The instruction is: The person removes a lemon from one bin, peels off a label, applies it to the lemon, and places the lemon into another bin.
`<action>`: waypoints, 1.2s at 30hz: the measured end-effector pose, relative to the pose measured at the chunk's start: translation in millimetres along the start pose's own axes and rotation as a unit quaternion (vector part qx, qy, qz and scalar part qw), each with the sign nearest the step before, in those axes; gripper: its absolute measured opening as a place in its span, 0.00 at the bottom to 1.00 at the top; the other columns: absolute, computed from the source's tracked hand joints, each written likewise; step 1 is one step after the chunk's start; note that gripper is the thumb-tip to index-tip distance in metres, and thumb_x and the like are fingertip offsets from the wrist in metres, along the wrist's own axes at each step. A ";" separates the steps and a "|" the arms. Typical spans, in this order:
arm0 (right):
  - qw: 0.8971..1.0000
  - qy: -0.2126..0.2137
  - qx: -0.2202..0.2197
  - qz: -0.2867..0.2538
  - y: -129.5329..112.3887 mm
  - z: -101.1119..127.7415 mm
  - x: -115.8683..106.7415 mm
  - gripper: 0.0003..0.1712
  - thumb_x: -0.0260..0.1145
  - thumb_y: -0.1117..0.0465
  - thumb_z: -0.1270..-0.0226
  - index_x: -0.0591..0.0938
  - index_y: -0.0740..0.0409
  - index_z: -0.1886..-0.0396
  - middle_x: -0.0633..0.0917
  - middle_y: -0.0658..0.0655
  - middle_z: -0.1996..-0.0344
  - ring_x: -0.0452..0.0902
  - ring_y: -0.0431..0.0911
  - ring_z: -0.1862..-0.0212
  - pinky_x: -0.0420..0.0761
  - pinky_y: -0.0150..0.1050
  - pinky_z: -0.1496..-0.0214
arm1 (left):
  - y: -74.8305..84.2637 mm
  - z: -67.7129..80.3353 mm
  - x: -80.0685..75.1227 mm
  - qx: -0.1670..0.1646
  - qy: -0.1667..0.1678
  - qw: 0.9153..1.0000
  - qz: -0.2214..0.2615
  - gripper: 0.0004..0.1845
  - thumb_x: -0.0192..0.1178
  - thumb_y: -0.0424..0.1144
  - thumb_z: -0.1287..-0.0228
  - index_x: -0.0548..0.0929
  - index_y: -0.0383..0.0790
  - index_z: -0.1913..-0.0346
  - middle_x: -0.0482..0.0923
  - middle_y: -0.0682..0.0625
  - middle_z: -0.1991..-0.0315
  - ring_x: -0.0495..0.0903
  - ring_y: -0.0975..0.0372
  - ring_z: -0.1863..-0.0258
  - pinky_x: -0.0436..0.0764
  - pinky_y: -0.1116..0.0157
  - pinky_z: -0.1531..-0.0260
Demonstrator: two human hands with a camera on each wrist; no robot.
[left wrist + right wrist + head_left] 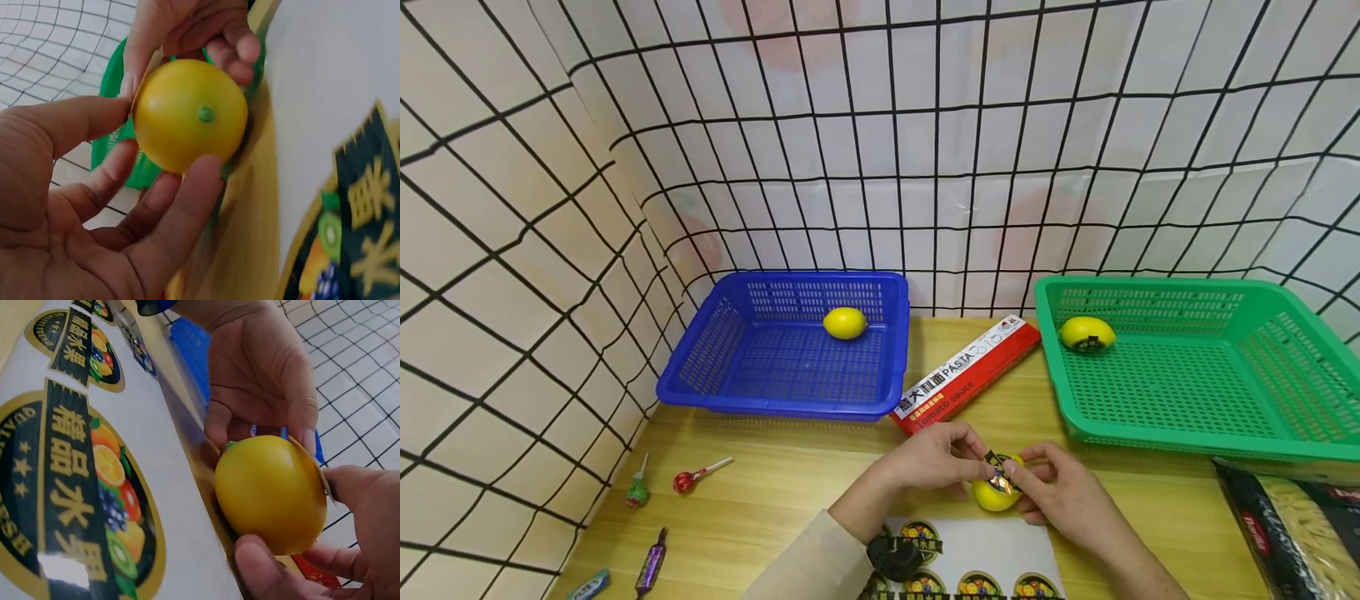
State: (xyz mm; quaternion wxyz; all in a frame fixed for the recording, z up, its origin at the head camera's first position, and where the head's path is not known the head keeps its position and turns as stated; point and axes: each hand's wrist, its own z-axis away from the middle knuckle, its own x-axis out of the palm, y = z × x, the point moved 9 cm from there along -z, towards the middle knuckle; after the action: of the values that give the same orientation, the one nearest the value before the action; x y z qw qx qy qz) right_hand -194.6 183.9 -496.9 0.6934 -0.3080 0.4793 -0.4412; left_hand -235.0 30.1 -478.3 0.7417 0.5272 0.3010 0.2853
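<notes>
Between both hands (928, 457) (1063, 493) — yellow lemon (994, 499)

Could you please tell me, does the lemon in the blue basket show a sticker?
No, this lemon shows only plain yellow on its visible side, unlike the stickered lemon in the green basket.

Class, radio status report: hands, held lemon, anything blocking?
Left hand, right hand gripping lemon. Sticker against it, edge lifted. Nothing seen blocking. Over.
</notes>
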 end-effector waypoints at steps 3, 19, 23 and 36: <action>1.000 -0.009 -0.016 -0.024 -3.7 2.1 1.6 0.31 0.65 0.49 0.25 0.71 0.64 0.34 0.85 0.64 0.53 0.87 0.48 0.66 0.89 0.38 0.64 | 2.6 2.7 1.1 -0.004 -0.002 1.000 0.009 0.06 0.68 0.33 0.35 0.80 0.37 0.60 0.82 0.53 0.66 0.84 0.61 0.75 0.89 0.61 0.69; 0.985 0.054 -0.131 -0.103 -61.2 37.3 -23.6 0.17 0.63 0.56 0.23 0.79 0.68 0.51 0.77 0.71 0.36 0.88 0.38 0.57 0.88 0.35 0.53 | 60.6 34.5 -18.3 0.086 0.112 0.990 -0.020 0.08 0.67 0.41 0.33 0.80 0.40 0.62 0.83 0.49 0.43 0.81 0.60 0.47 0.81 0.67 0.57; 0.987 0.058 -0.134 -0.062 -74.4 38.9 -26.0 0.17 0.66 0.53 0.25 0.81 0.65 0.55 0.78 0.68 0.34 0.88 0.38 0.57 0.88 0.34 0.53 | 62.7 34.9 -17.0 0.099 0.098 0.989 0.038 0.08 0.63 0.36 0.30 0.80 0.32 0.58 0.81 0.44 0.42 0.83 0.63 0.56 0.85 0.67 0.55; 0.984 0.067 -0.157 -0.042 -94.9 40.2 -24.8 0.19 0.60 0.52 0.21 0.79 0.65 0.51 0.78 0.69 0.34 0.85 0.31 0.54 0.88 0.33 0.54 | 63.5 35.3 -19.9 0.096 0.090 0.985 0.112 0.10 0.60 0.32 0.28 0.76 0.23 0.56 0.76 0.40 0.39 0.83 0.62 0.53 0.88 0.61 0.51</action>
State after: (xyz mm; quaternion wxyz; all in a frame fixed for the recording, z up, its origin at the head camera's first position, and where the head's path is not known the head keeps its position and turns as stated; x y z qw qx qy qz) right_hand -190.7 166.6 -392.4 0.5831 -0.4028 0.5749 -0.4088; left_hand -228.5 11.7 -405.5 0.6210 0.5985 0.3317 0.3822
